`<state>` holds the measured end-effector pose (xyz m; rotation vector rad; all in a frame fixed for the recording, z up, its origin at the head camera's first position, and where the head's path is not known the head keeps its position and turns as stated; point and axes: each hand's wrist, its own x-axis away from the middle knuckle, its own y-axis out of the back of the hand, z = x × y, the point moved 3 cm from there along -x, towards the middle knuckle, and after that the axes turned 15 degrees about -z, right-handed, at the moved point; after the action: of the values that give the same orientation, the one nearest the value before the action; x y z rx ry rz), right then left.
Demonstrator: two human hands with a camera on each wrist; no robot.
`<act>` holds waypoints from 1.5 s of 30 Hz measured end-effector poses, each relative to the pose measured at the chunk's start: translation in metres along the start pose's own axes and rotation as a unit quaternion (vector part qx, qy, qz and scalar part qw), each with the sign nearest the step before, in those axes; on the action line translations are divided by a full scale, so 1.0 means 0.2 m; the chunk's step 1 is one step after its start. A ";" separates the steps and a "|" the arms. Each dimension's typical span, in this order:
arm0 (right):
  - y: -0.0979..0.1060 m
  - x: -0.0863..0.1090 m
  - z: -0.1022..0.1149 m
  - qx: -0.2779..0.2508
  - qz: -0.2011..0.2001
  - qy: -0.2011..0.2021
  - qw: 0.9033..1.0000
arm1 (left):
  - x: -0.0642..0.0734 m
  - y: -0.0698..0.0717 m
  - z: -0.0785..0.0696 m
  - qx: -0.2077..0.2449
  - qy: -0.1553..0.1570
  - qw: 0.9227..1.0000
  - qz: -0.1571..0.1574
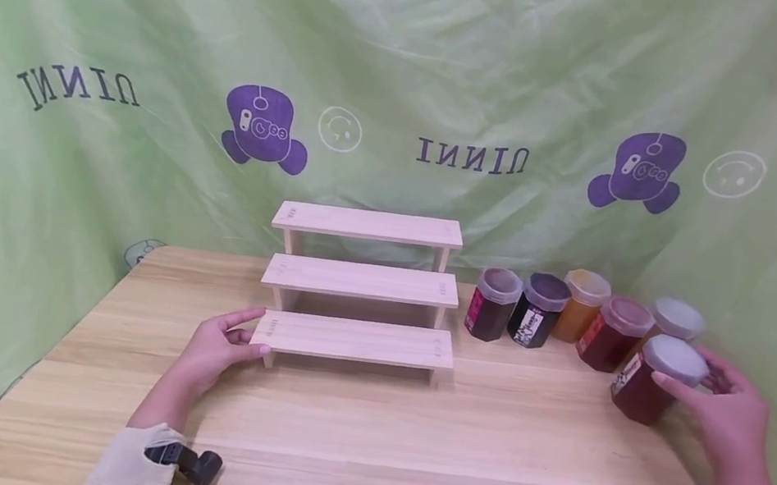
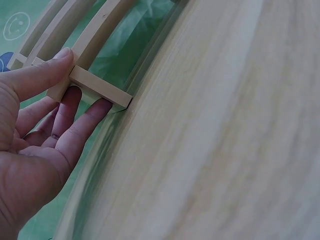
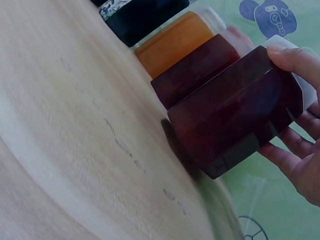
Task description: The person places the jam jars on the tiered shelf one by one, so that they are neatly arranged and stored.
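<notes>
A pale wooden three-tier display stand point(image 1: 354, 340) stands on the table, and my left hand point(image 1: 213, 346) holds the left end of its lowest step. In the left wrist view the thumb point(image 2: 47, 75) lies on the step's edge and the fingers touch the end support point(image 2: 100, 86). At the right, my right hand point(image 1: 733, 415) grips a dark red jar point(image 1: 647, 391) with a whitish lid, thumb on one side near the top and fingers on the other. The jar point(image 3: 235, 110) leans, with a dark shadow at its base; whether it is fully off the table cannot be told.
Several lidded jars stand right of the stand: a dark one with a pink label point(image 1: 494, 307), a near-black one point(image 1: 537, 313), an orange one point(image 1: 579, 307), a red one point(image 1: 614, 334) and a partly hidden white-lidded one point(image 1: 678, 318). A green printed cloth point(image 1: 398, 70) hangs behind the wooden table point(image 1: 361, 438).
</notes>
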<state>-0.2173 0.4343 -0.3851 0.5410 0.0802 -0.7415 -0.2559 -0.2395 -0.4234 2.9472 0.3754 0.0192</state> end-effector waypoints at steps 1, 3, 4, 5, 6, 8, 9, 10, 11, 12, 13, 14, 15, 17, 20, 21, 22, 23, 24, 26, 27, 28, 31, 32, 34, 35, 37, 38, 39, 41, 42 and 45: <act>0.00 0.00 0.01 0.003 0.001 -0.001 1.000 | 0.00 0.00 0.00 0.000 -0.001 1.000 0.001; 0.00 0.00 0.02 0.008 -0.001 0.003 1.000 | 0.00 0.00 -0.01 -0.001 -0.002 1.000 0.003; 0.00 0.00 0.03 0.006 -0.002 0.004 1.000 | 0.00 0.00 -0.01 -0.001 -0.003 1.000 0.004; 0.00 0.00 0.04 0.002 -0.004 0.006 1.000 | -0.01 0.00 -0.01 -0.001 -0.003 1.000 0.005; 0.00 0.01 0.05 -0.003 -0.005 0.009 1.000 | -0.01 0.00 -0.01 -0.002 -0.003 1.000 0.005; 0.00 0.02 0.07 -0.018 -0.007 0.016 1.000 | -0.01 -0.01 -0.01 -0.003 -0.003 1.000 0.004; 0.00 0.02 0.08 -0.026 -0.008 0.019 0.999 | -0.01 -0.01 -0.01 -0.002 -0.003 1.000 0.005; 0.00 0.03 0.09 -0.033 -0.007 0.021 0.999 | -0.01 -0.01 -0.01 -0.001 -0.002 1.000 0.004; 0.00 0.03 0.10 -0.041 -0.007 0.024 0.999 | -0.01 -0.01 -0.01 -0.001 -0.002 1.000 0.005; 0.00 0.04 0.11 -0.045 -0.006 0.026 0.999 | -0.01 -0.01 -0.01 0.000 -0.002 1.000 0.006; 0.00 0.04 0.12 -0.047 -0.004 0.028 0.999 | -0.01 -0.01 -0.01 0.001 -0.002 1.000 0.007; -0.01 0.05 0.13 -0.048 -0.002 0.027 0.998 | -0.01 -0.02 -0.01 0.002 -0.002 1.000 0.007; -0.01 0.05 0.14 -0.045 0.001 0.025 0.999 | -0.01 -0.02 -0.01 0.003 -0.002 1.000 0.009; -0.02 0.06 0.15 -0.039 0.006 0.019 0.999 | -0.01 -0.02 -0.01 0.003 -0.003 1.000 0.013; -0.03 0.08 0.18 -0.028 0.012 0.016 0.999 | -0.02 -0.02 -0.01 0.003 -0.003 1.000 0.011; -0.03 0.08 0.20 -0.025 0.014 0.018 0.999 | -0.02 -0.02 -0.01 0.003 -0.004 1.000 0.011; -0.04 0.09 0.21 -0.023 0.015 0.022 0.999 | -0.02 -0.02 -0.01 0.003 -0.004 1.000 0.011; -0.04 0.09 0.22 -0.021 0.016 0.026 0.999 | -0.02 -0.02 -0.01 0.003 -0.005 1.000 0.010; -0.05 0.09 0.23 -0.019 0.017 0.028 0.999 | -0.02 -0.02 -0.01 0.003 -0.005 1.000 0.008; -0.06 0.10 0.24 -0.015 0.022 0.035 0.999 | -0.01 -0.02 -0.01 0.003 -0.005 1.000 0.007; -0.07 0.10 0.25 -0.014 0.025 0.036 0.999 | -0.01 -0.02 -0.01 0.002 -0.005 1.000 0.006; -0.07 0.11 0.26 -0.014 0.026 0.036 0.999 | -0.01 -0.02 -0.01 0.002 -0.004 1.000 0.005; -0.09 0.12 0.27 -0.012 0.032 0.032 0.999 | -0.01 -0.01 0.00 -0.001 -0.001 1.000 0.003; -0.10 0.12 0.28 -0.012 0.033 0.032 0.999 | 0.00 -0.01 0.00 -0.002 0.000 1.000 0.003; -0.11 0.13 0.30 -0.010 0.035 0.035 0.999 | 0.00 -0.01 0.00 -0.004 0.002 1.000 0.002; -0.11 0.14 0.31 -0.008 0.036 0.039 0.999 | 0.00 0.00 0.00 -0.006 0.002 1.000 0.000; -0.13 0.15 0.32 -0.007 0.040 0.045 0.998 | 0.00 0.00 0.00 -0.006 0.002 1.000 -0.004; -0.13 0.15 0.33 -0.006 0.043 0.049 0.998 | 0.00 0.01 0.00 -0.005 0.003 1.000 -0.007; -0.14 0.15 0.33 -0.004 0.046 0.049 0.998 | 0.00 0.01 0.00 -0.004 0.002 1.000 -0.007; -0.15 0.16 0.34 0.000 0.048 0.048 0.998 | 0.00 0.01 0.00 -0.002 0.001 1.000 -0.004; -0.15 0.17 0.34 0.002 0.050 0.045 0.998 | 0.00 0.01 0.00 0.002 0.002 1.000 -0.003; -0.16 0.18 0.35 0.008 0.055 0.039 0.998 | 0.00 0.00 0.01 0.008 0.002 1.000 0.003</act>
<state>-0.2199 0.3589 -0.3483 0.5845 0.1166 -0.6144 -0.2550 -0.2401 -0.4246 2.9641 0.3697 0.0216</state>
